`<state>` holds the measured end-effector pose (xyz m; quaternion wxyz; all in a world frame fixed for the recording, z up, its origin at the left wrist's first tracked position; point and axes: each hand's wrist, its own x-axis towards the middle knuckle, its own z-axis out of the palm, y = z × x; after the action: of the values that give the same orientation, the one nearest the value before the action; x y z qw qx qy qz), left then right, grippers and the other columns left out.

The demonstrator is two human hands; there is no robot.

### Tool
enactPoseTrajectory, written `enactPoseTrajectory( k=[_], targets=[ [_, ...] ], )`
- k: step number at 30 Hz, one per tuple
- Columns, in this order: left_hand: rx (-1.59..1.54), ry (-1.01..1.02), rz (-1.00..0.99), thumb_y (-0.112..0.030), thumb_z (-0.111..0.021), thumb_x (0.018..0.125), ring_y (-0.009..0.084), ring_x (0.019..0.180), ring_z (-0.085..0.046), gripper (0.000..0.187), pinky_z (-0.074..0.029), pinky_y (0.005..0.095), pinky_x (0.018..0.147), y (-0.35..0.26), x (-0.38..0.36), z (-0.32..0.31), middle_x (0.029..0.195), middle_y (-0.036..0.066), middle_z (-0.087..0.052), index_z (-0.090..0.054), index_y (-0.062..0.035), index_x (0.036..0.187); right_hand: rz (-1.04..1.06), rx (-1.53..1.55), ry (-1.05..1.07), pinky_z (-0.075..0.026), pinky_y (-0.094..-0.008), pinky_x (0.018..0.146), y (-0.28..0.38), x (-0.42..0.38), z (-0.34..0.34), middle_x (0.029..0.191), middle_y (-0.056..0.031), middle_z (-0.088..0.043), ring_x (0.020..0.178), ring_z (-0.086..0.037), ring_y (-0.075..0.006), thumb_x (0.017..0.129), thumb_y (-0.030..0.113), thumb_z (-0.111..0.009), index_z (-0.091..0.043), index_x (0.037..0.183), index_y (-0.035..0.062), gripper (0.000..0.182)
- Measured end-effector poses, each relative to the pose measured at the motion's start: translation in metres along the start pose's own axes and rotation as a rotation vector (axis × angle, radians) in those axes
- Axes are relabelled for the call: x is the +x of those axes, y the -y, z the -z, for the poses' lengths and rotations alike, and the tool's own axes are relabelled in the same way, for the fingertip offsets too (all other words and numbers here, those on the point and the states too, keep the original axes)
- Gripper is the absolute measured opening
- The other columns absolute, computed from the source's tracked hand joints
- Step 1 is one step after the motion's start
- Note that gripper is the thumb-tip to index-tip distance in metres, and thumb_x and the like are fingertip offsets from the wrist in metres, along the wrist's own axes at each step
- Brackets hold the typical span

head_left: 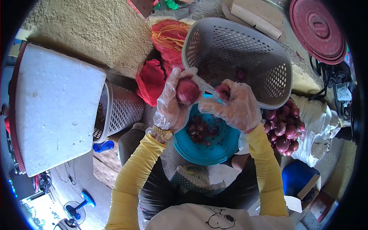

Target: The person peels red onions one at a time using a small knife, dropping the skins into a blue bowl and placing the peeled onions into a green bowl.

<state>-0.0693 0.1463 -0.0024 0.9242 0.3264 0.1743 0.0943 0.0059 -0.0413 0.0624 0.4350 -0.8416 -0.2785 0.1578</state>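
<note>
My left hand (171, 101), in a clear plastic glove, is closed round a red onion (188, 92) with its smooth side showing. Close beside it my gloved right hand (235, 103) grips another red onion (222, 92), partly hidden by the fingers. Both hands are above the rim of a turquoise basin (226, 147), which holds dark red onion pieces or skins (199, 130). Behind the hands stands a large grey perforated basket (241, 42), with an onion (240, 74) and loose skins inside.
Many red onions (281, 128) are heaped at the right by a white sack (316, 126). Red mesh bags (151, 78) lie behind my left hand. At left are another perforated basket (124, 113) and a white board (57, 107). A red lid (318, 30) is at upper right.
</note>
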Motion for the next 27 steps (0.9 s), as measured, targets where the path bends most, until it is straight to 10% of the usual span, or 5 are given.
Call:
enactPoseTrajectory(
  k=[8, 10, 27],
  targets=[
    [0.246, -0.067, -0.137, -0.06, -0.029, 0.11, 0.0186, 0.094, -0.065, 0.069, -0.055, 0.0356, 0.086, 0.005, -0.003, -0.027, 0.107, 0.011, -0.068, -0.063, -0.0003, 0.118, 0.183, -0.145, -0.159, -0.044, -0.0422, 0.06, -0.015, 0.008, -0.02, 0.062, -0.0141, -0.056, 0.058, -0.055, -0.0331, 0.061, 0.068, -0.089, -0.065, 0.078, 0.002, 0.073],
    [0.342, -0.039, -0.216, -0.057, -0.028, 0.111, 0.0176, 0.095, -0.063, 0.067, -0.053, 0.0346, 0.09, 0.012, -0.001, -0.023, 0.107, 0.01, -0.067, -0.064, -0.0005, 0.117, 0.112, -0.217, -0.094, -0.049, -0.0485, 0.075, -0.009, 0.008, -0.016, 0.073, -0.0182, -0.063, 0.078, -0.065, -0.0394, 0.062, 0.075, -0.083, -0.068, 0.086, 0.0056, 0.075],
    [0.32, 0.011, -0.174, -0.051, -0.026, 0.113, 0.015, 0.096, -0.061, 0.065, -0.048, 0.0326, 0.094, 0.012, 0.001, -0.011, 0.101, 0.008, -0.068, -0.067, -0.0008, 0.111, 0.229, -0.221, -0.103, -0.048, -0.0449, 0.073, -0.028, 0.012, -0.029, 0.074, -0.0141, -0.064, 0.074, -0.062, -0.0355, 0.067, 0.07, -0.083, -0.072, 0.087, 0.0051, 0.069]
  ],
)
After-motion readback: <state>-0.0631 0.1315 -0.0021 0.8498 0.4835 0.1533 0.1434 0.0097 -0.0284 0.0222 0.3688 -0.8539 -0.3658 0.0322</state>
